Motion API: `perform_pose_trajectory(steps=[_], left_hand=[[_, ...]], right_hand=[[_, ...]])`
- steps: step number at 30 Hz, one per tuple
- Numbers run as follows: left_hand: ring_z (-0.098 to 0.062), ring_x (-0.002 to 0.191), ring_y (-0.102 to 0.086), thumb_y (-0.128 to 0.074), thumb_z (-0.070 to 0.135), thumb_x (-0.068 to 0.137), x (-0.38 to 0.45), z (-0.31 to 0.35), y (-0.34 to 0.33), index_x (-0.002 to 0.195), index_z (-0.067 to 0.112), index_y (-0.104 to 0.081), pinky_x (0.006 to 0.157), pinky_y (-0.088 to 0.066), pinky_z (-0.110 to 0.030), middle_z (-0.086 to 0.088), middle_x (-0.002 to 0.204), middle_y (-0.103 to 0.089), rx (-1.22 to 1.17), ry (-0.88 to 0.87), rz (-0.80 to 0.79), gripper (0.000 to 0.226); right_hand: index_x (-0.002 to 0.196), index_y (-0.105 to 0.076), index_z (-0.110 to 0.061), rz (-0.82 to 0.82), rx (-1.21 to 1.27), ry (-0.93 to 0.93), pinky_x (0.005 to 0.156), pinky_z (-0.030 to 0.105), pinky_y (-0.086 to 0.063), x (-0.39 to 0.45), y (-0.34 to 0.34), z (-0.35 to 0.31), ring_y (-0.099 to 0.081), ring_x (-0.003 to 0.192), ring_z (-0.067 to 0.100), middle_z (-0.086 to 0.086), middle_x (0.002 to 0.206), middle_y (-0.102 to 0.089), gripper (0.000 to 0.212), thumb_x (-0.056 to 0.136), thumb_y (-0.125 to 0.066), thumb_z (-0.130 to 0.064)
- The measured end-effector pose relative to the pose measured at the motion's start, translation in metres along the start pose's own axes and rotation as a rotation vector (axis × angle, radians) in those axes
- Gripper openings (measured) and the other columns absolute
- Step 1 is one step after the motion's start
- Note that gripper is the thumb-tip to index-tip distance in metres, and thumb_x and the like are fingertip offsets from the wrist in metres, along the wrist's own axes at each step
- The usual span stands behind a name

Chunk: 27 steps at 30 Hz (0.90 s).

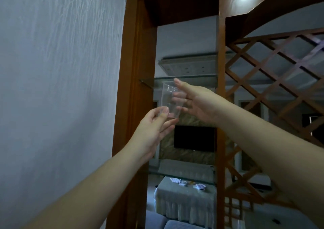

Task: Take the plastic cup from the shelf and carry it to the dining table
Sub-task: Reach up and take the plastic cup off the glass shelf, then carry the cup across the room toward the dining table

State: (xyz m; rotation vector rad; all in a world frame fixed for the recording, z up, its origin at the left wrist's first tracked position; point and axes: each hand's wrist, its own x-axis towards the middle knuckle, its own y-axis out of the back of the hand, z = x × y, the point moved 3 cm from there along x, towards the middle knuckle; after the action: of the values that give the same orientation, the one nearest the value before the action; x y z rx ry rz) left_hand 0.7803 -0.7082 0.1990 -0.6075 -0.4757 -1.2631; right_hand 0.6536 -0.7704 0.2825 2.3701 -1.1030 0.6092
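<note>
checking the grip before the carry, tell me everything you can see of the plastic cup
The plastic cup is clear, thin-walled and tapered, wider at its rolled rim, upright and looks empty. It is held in the air just below the glass shelf. The left hand pinches its lower edge with thumb and fingers; the right hand curls fingers around its far side, seen through the wall.

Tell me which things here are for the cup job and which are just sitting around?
For the job: plastic cup, left hand pinching its base, right hand around its side, glass shelf.

Just lying about: television, covered table with small packets, wooden lattice.
</note>
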Motion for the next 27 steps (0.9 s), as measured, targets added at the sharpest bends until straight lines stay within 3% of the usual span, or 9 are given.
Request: perform_pose_trajectory(steps=[4, 8, 15, 18, 20, 23, 27], left_hand=[[-0.019, 0.111, -0.068, -0.055, 0.031, 0.095, -0.019, -0.019, -0.025, 0.138, 0.013, -0.046, 0.096, -0.052, -0.031, -0.01, 0.124, -0.067, -0.065, 0.049, 0.006, 0.048], [-0.024, 0.11, -0.069, -0.052, 0.035, 0.093, -0.04, -0.043, -0.063, 0.133, 0.013, -0.051, 0.097, -0.051, -0.037, -0.014, 0.124, -0.067, -0.193, 0.128, 0.04, 0.046], [-0.029, 0.104, -0.071, -0.037, 0.045, 0.1, -0.084, -0.096, -0.132, 0.124, 0.01, -0.059, 0.081, -0.061, -0.035, -0.017, 0.108, -0.075, -0.322, 0.346, 0.19, 0.048], [-0.033, 0.104, -0.071, -0.038, 0.042, 0.101, -0.113, -0.12, -0.153, 0.123, 0.007, -0.058, 0.074, -0.061, -0.032, -0.023, 0.111, -0.073, -0.332, 0.452, 0.252, 0.046], [-0.035, 0.106, -0.07, -0.04, 0.041, 0.1, -0.136, -0.13, -0.159, 0.123, 0.006, -0.058, 0.077, -0.061, -0.032, -0.025, 0.117, -0.069, -0.305, 0.507, 0.295, 0.046], [-0.034, 0.106, -0.07, -0.053, 0.041, 0.089, -0.167, -0.136, -0.159, 0.125, 0.007, -0.058, 0.092, -0.055, -0.038, -0.024, 0.12, -0.068, -0.25, 0.544, 0.331, 0.05], [-0.035, 0.108, -0.069, -0.048, 0.038, 0.098, -0.207, -0.139, -0.151, 0.127, 0.009, -0.058, 0.096, -0.052, -0.042, -0.024, 0.12, -0.069, -0.263, 0.595, 0.394, 0.042]], right_hand=[[0.125, -0.056, -0.019, -0.039, -0.01, 0.021, 0.103, 0.043, -0.045, -0.024, 0.02, 0.021, -0.059, 0.115, 0.017, 0.001, 0.122, -0.062, 0.053, 0.083, -0.067, -0.05], [0.138, -0.047, -0.017, -0.046, -0.047, 0.02, 0.1, 0.037, -0.047, -0.055, 0.051, 0.039, -0.057, 0.118, 0.014, -0.002, 0.127, -0.06, 0.068, 0.083, -0.066, -0.051], [0.14, -0.045, -0.023, -0.1, -0.089, -0.036, 0.101, 0.037, -0.047, -0.12, 0.109, 0.08, -0.058, 0.116, 0.011, -0.003, 0.132, -0.058, 0.074, 0.077, -0.072, -0.052], [0.143, -0.041, -0.028, -0.133, -0.17, -0.026, 0.095, 0.029, -0.046, -0.153, 0.117, 0.106, -0.056, 0.115, 0.006, -0.014, 0.125, -0.057, 0.075, 0.078, -0.07, -0.054], [0.143, -0.039, -0.029, -0.143, -0.198, -0.027, 0.088, 0.024, -0.046, -0.175, 0.114, 0.123, -0.055, 0.113, -0.001, -0.02, 0.119, -0.057, 0.079, 0.075, -0.069, -0.056], [0.142, -0.04, -0.029, -0.163, -0.136, -0.068, 0.095, 0.036, -0.05, -0.202, 0.104, 0.145, -0.056, 0.116, 0.001, -0.017, 0.125, -0.058, 0.091, 0.063, -0.069, -0.064], [0.142, -0.035, -0.034, -0.196, -0.081, -0.106, 0.088, 0.028, -0.049, -0.235, 0.084, 0.157, -0.053, 0.12, 0.005, -0.016, 0.131, -0.055, 0.079, 0.075, -0.07, -0.055]])
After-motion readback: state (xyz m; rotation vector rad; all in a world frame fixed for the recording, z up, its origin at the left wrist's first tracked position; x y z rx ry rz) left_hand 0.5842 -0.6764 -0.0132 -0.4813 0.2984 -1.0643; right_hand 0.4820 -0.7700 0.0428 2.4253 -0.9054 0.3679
